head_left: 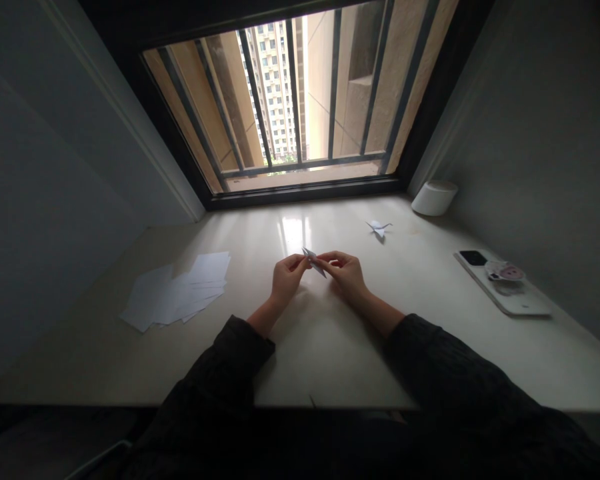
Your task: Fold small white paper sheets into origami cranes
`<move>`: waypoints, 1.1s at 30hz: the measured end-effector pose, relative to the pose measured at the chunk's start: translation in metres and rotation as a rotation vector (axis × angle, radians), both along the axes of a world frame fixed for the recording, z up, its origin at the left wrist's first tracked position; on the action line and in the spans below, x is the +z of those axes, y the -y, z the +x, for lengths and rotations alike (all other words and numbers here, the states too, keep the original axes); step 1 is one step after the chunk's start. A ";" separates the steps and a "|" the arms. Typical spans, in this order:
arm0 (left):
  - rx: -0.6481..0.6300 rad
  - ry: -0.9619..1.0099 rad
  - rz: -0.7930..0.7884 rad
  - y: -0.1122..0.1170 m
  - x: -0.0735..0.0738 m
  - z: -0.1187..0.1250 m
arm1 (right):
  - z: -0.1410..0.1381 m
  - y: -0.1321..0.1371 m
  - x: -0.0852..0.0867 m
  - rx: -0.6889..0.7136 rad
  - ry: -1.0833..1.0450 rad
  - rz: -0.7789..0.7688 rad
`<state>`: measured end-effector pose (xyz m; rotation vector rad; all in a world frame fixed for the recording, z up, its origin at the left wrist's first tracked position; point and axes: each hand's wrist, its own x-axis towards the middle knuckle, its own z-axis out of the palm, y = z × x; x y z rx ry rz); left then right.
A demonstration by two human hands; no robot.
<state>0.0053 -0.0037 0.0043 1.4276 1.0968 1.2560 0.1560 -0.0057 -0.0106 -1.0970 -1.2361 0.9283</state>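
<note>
Between my two hands, above the middle of the pale sill, is a small piece of folded white paper [314, 261], narrow and pointed at both ends. My left hand [287, 275] pinches its left side between thumb and fingers. On the other side, my right hand [345, 272] is closed on it too, with thumb and index finger close to the left fingertips. The fingers partly cover the paper's middle folds. Farther back to the right stands a finished-looking white paper crane [379, 229], apart from both hands.
A loose pile of white paper sheets [177, 293] lies at the left. A phone [500, 283] with a pinkish grip on its back rests at the right. In the back right corner stands a white cylindrical object [434, 198]. A barred window [300, 190] bounds the sill [325, 360] behind.
</note>
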 end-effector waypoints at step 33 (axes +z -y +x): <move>0.078 0.035 0.056 0.000 -0.001 0.001 | -0.003 -0.002 -0.006 0.147 0.026 -0.061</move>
